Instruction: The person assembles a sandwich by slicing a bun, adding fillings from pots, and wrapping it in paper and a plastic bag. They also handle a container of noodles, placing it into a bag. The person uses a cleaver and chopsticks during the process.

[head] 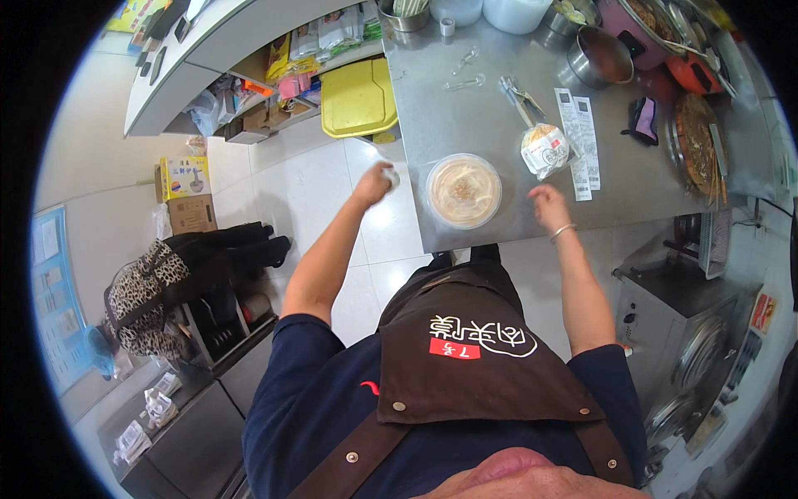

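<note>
My left hand [374, 185] is just off the left edge of the steel worktable [499, 59], its fingers closed around a small pale round object [391, 179], blurred and partly hidden. Between my hands, near the front edge, sits a round clear plastic tub [464, 191] of pale food with a darker patch in the middle. My right hand [550, 207] hovers over the front edge with bent fingers; whether it pinches anything is unclear. Just beyond it lies a filled flatbread in a printed paper bag [544, 151]. Two printed paper slips [580, 146] lie to its right.
Wrapped plastic spoons [465, 82], a metal utensil [523, 100] and a tape roll [447, 26] lie farther back. A cleaver [717, 150] rests on a round chopping board [695, 143] at right. At left are a yellow-lidded bin [358, 96] and a person in a leopard-print top [146, 287].
</note>
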Available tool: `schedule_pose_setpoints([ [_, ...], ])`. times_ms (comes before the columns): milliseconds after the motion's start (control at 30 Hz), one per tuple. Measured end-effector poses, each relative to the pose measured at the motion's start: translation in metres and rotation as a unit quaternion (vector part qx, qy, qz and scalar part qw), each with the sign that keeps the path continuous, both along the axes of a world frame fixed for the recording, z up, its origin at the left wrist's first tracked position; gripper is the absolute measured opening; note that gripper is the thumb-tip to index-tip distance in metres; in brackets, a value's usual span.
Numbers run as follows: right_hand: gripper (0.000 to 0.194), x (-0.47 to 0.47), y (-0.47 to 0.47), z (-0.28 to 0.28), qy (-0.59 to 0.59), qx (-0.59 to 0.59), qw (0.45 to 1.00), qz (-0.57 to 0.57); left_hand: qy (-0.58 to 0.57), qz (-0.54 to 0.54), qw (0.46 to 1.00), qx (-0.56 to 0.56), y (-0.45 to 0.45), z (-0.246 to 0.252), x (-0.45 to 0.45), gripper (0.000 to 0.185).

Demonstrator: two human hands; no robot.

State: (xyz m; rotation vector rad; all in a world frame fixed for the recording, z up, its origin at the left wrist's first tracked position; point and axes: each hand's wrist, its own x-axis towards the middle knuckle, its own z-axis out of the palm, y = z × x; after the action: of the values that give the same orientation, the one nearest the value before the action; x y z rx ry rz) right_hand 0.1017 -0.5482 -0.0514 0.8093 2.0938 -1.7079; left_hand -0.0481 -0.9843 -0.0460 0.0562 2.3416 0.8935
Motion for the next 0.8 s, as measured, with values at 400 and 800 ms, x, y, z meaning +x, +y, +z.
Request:
schedule_pose_setpoints([
  [400,0.037,0.027,-0.098,0.005,-0.039,-0.141,0.989,-0.028,-0.109,0.110,0.969,0.195,0.116,0.031,0.170,0.058],
  [800,0.042,0.072,-0.159,0.028,-0.095,-0.402,0.910,0.048,0.361,-0.139,0.921,-0.055,0.154,0.050,0.075,0.075],
])
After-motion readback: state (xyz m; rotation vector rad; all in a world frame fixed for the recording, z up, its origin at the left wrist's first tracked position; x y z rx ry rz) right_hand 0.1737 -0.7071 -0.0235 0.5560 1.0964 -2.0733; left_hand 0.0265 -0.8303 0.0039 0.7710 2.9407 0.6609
